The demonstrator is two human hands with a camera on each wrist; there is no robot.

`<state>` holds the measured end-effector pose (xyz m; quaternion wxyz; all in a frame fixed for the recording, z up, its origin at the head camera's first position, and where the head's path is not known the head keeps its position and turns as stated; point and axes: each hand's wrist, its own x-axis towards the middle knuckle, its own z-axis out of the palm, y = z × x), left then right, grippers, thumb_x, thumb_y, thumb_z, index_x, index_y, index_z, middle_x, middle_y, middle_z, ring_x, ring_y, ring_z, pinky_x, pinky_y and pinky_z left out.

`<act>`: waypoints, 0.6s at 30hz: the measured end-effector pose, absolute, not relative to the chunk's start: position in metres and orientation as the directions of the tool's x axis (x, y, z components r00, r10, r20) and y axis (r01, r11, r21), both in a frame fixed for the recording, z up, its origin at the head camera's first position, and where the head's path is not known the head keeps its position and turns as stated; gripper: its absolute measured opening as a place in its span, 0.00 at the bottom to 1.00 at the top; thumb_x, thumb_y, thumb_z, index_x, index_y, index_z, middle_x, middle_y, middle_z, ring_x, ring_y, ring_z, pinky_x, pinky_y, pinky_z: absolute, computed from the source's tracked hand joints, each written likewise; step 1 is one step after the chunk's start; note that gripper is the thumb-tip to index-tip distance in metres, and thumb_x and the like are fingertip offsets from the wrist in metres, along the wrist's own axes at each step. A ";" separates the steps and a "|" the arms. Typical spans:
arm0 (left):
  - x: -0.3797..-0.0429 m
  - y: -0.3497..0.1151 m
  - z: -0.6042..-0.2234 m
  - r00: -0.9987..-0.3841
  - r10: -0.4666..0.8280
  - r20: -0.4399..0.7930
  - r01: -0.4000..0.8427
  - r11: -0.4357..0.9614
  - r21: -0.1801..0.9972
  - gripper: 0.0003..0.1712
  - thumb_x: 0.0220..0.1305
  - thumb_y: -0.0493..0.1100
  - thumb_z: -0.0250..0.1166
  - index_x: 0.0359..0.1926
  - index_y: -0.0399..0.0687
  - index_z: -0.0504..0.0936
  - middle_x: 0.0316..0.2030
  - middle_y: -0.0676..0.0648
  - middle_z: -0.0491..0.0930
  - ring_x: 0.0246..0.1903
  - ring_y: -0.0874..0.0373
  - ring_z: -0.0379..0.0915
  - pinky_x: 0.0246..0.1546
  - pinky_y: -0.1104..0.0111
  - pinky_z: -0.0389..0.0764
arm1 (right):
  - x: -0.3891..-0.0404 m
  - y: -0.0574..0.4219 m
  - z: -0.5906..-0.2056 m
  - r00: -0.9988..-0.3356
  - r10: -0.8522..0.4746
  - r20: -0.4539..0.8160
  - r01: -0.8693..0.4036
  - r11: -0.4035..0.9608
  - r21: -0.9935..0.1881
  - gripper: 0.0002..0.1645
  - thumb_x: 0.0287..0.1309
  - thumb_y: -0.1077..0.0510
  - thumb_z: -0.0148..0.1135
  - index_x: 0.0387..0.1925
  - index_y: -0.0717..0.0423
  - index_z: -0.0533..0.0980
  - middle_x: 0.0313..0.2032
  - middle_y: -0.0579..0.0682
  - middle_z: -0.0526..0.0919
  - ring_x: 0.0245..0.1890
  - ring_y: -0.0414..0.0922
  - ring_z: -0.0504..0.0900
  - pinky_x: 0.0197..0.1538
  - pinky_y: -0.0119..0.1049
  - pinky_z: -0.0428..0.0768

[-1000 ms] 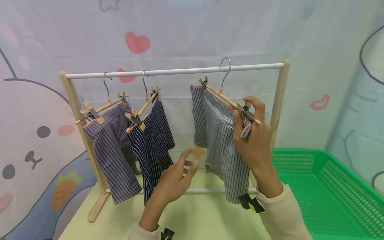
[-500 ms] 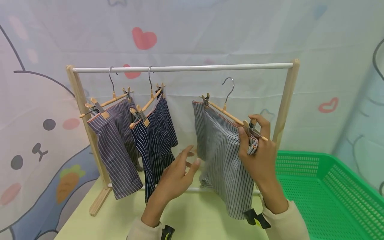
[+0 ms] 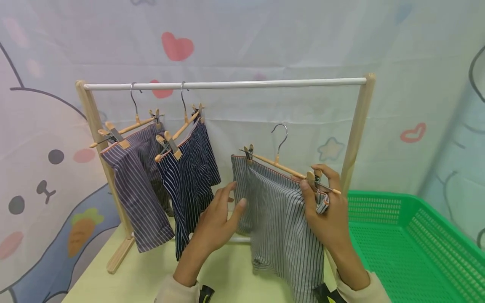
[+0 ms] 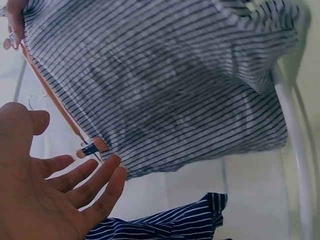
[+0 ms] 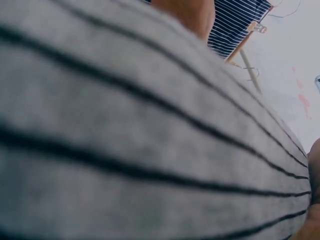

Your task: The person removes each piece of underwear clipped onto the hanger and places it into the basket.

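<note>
Grey striped shorts (image 3: 280, 214) hang from a wooden clip hanger (image 3: 280, 164), whose metal hook is off the rack's rail and well below it. My right hand (image 3: 329, 210) grips the hanger's near end at the clip, thumb in front and fingers behind. In the left wrist view the far clip (image 4: 95, 147) pinches the waistband corner. My left hand (image 3: 216, 223) is beside the shorts' left edge, fingers spread and relaxed, holding nothing. Up close, the grey striped cloth fills most of the right wrist view.
A wooden rack with a white rail (image 3: 235, 85) stands on a yellow table (image 3: 227, 277). Purple-grey striped shorts (image 3: 140, 193) and navy striped shorts (image 3: 193, 168) hang at its left. A green basket (image 3: 409, 202) sits at the right.
My right hand has lifted the hanger's hook off the rail and lowered hanger and shorts toward me. The left hand stays low beside the shorts, fingers loose.
</note>
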<state>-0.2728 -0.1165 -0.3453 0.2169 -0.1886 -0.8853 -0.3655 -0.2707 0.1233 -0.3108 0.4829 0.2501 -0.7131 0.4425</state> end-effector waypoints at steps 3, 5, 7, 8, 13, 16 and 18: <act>-0.275 -0.117 -0.347 -0.825 0.168 0.540 0.493 0.682 0.540 0.35 0.70 0.65 0.42 0.71 0.58 0.52 0.65 0.48 0.62 0.56 0.57 0.65 0.43 0.48 0.76 | -0.270 0.126 -0.311 -0.416 0.057 0.908 -0.781 0.489 -0.388 0.26 0.57 0.66 0.59 0.58 0.58 0.68 0.52 0.56 0.75 0.36 0.48 0.77 0.32 0.50 0.73; -0.276 -0.117 -0.348 -0.821 0.168 0.545 0.495 0.687 0.533 0.35 0.70 0.65 0.42 0.71 0.57 0.51 0.65 0.47 0.62 0.57 0.56 0.64 0.43 0.48 0.77 | -0.268 0.128 -0.311 -0.432 0.040 0.901 -0.773 0.499 -0.393 0.26 0.58 0.65 0.59 0.59 0.56 0.67 0.45 0.55 0.78 0.26 0.45 0.75 0.25 0.45 0.72; -0.278 -0.117 -0.348 -0.815 0.164 0.555 0.496 0.692 0.525 0.36 0.70 0.65 0.42 0.71 0.56 0.51 0.64 0.46 0.62 0.57 0.55 0.63 0.45 0.47 0.76 | -0.265 0.130 -0.310 -0.447 0.020 0.894 -0.768 0.504 -0.395 0.26 0.59 0.64 0.59 0.59 0.55 0.67 0.39 0.54 0.81 0.20 0.42 0.71 0.21 0.41 0.69; -0.279 -0.118 -0.348 -0.811 0.159 0.562 0.497 0.694 0.521 0.36 0.70 0.65 0.42 0.72 0.55 0.51 0.65 0.45 0.61 0.58 0.54 0.62 0.46 0.46 0.76 | -0.264 0.131 -0.309 -0.454 0.008 0.891 -0.769 0.501 -0.397 0.26 0.59 0.64 0.59 0.59 0.54 0.67 0.37 0.53 0.83 0.18 0.41 0.69 0.20 0.40 0.67; -0.282 -0.122 -0.346 -0.784 0.137 0.605 0.513 0.691 0.509 0.37 0.70 0.63 0.43 0.72 0.50 0.51 0.67 0.43 0.56 0.63 0.51 0.54 0.56 0.43 0.68 | -0.261 0.134 -0.308 -0.516 -0.045 0.855 -0.801 0.378 -0.464 0.25 0.61 0.65 0.56 0.60 0.54 0.66 0.34 0.56 0.86 0.26 0.41 0.74 0.30 0.35 0.69; -0.282 -0.126 -0.346 -0.773 0.126 0.622 0.520 0.687 0.507 0.38 0.70 0.62 0.44 0.72 0.48 0.49 0.68 0.42 0.52 0.66 0.50 0.48 0.59 0.42 0.63 | -0.260 0.137 -0.307 -0.569 -0.095 0.817 -0.812 0.218 -0.541 0.23 0.63 0.66 0.53 0.60 0.55 0.64 0.37 0.60 0.85 0.38 0.43 0.80 0.42 0.31 0.74; -0.281 -0.128 -0.347 -0.771 0.111 0.628 0.512 0.695 0.505 0.38 0.70 0.62 0.45 0.72 0.49 0.47 0.69 0.42 0.49 0.67 0.51 0.45 0.61 0.43 0.61 | -0.260 0.140 -0.307 -0.582 -0.127 0.803 -0.810 0.168 -0.561 0.21 0.63 0.68 0.53 0.58 0.57 0.66 0.39 0.56 0.85 0.39 0.42 0.81 0.43 0.28 0.75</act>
